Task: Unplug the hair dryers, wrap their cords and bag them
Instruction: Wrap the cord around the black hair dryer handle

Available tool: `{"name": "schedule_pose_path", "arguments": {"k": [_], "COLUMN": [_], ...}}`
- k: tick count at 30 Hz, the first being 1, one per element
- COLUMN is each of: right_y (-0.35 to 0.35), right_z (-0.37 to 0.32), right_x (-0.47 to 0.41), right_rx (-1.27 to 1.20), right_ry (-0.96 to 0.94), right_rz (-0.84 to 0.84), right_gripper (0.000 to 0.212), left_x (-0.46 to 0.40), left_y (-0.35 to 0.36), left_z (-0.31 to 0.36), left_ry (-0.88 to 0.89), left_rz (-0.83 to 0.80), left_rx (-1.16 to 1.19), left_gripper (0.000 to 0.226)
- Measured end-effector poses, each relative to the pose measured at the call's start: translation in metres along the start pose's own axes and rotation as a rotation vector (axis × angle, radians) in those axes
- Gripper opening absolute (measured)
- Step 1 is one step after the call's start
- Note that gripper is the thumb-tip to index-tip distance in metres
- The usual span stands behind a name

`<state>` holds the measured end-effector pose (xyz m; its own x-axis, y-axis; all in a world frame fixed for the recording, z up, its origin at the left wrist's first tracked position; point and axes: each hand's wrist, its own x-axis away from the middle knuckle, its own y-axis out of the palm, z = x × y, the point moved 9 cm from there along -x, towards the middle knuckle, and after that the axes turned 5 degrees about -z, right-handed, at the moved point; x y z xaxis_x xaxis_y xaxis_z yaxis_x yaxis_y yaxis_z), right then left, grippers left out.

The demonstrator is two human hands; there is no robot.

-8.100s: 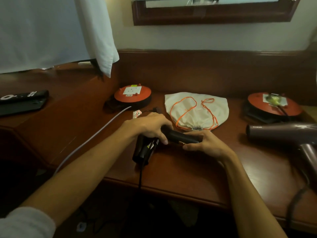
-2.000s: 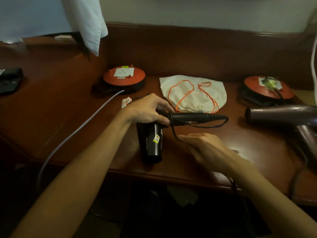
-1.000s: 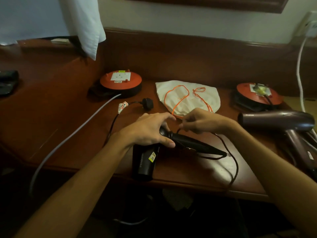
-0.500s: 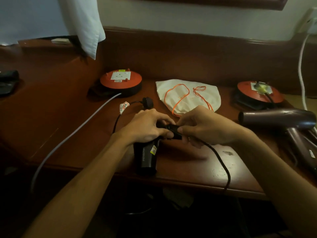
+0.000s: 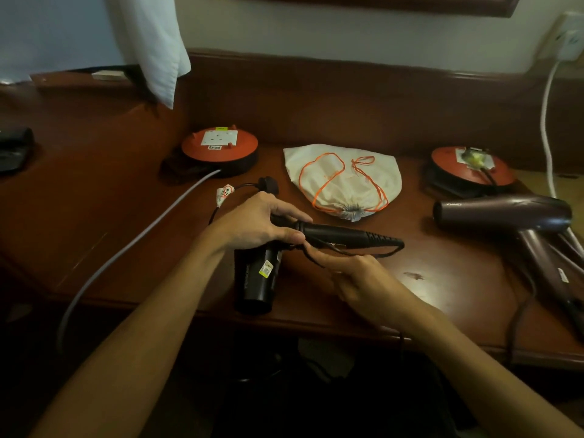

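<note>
From the head view, my left hand [image 5: 256,221] has its grip clamped on the black hair dryer [image 5: 257,273] where barrel meets handle; the barrel rests on the worktop [image 5: 442,279], pointing toward me, and the handle sticks out to my right. My right hand [image 5: 357,276] pinches the dryer's black cord [image 5: 384,253], which loops back under the handle from its tip. The plug [image 5: 268,184] lies free beyond my left hand. The cream drawstring bag [image 5: 343,180] sits behind. The second, maroon hair dryer [image 5: 505,213] lies at right, near the right orange cord reel [image 5: 471,167]; the left orange cord reel [image 5: 219,150] stands beyond the plug.
</note>
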<state>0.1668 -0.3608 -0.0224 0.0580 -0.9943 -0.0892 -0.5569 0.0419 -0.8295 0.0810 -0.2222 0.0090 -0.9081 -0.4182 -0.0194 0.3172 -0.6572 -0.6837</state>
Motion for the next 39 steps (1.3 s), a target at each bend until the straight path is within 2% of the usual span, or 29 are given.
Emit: {"name": "schedule_pose_path", "arguments": {"k": [2,4,6,8,9,11,13,14,15,17,20,23,26,28,31,33,35,36,39], "right_y": [0.000,0.003,0.005,0.004,0.002,0.001,-0.003,-0.010,-0.018,-0.020,-0.015,-0.017,-0.025,-0.034,-0.043,-0.046,-0.047,-0.047,-0.052], "right_z": [0.001,0.004,0.008,0.023,0.030,0.043,0.053,0.054,0.052,0.045,0.056,0.061,0.063,0.055,0.035,0.023,0.012,0.007,0.001], "right_x": [-0.001,-0.006,-0.015,-0.025,-0.029,-0.036,-0.046,-0.052,-0.060,-0.075,-0.089,-0.090,-0.091,-0.092,-0.089,-0.082,-0.073,-0.066,-0.050], "right_rx": [-0.038,-0.110,-0.285,-0.485,-0.537,-0.555,-0.564,-0.536,-0.470,-0.277,-0.208,-0.204,-0.506,-0.656,-0.606,-0.509,-0.431,-0.403,-0.337], "right_ry": [-0.014,-0.004,0.032,0.145,0.200,0.247,0.249,0.219,0.166,0.066,0.127,0.157,0.209,0.218,0.177,0.164,0.145,0.136,0.105], "right_rz": [0.112,0.105,-0.002,-0.123,-0.169,-0.209,-0.204,-0.183,-0.163,-0.239,-0.310,-0.382,-0.417,-0.455,-0.516,-0.530,-0.569,-0.603,-0.651], "right_gripper": [0.046,0.025,0.024,0.033,0.030,0.016,0.043,0.047,0.038,0.003,0.018,0.018,0.034,0.026,0.022,0.022,0.021,0.022,0.026], "left_x": [0.005,0.010,0.014,0.018,0.018,0.017,0.016,0.016,0.015,0.011,0.002,-0.001,0.000,-0.001,-0.004,-0.007,-0.009,-0.009,-0.006], "left_y": [-0.006,-0.010,-0.013,-0.016,-0.017,-0.017,-0.014,-0.013,-0.012,-0.005,0.007,0.010,0.012,0.016,0.020,0.024,0.025,0.024,0.021], "left_z": [-0.007,-0.012,-0.013,-0.013,-0.014,-0.018,-0.021,-0.020,-0.018,-0.014,-0.012,-0.011,-0.009,-0.004,0.008,0.013,0.013,0.011,0.009], "left_ry": [-0.011,-0.010,0.005,0.013,0.012,0.001,0.000,0.008,0.017,0.015,-0.024,-0.057,-0.083,-0.100,-0.106,-0.076,-0.056,-0.062,-0.069], "left_rz": [0.043,0.067,0.088,0.110,0.115,0.110,0.093,0.088,0.076,0.014,-0.088,-0.104,-0.106,-0.118,-0.140,-0.174,-0.182,-0.176,-0.133], "left_rx": [0.056,0.115,0.172,0.195,0.201,0.214,0.228,0.222,0.205,0.146,0.000,-0.133,-0.205,-0.272,-0.390,-0.413,-0.403,-0.391,-0.370], "left_gripper": [0.035,0.036,0.035,0.033,0.032,0.034,0.036,0.036,0.037,0.037,0.043,0.048,0.062,0.071,0.082,0.069,0.043,0.041,0.055]}}
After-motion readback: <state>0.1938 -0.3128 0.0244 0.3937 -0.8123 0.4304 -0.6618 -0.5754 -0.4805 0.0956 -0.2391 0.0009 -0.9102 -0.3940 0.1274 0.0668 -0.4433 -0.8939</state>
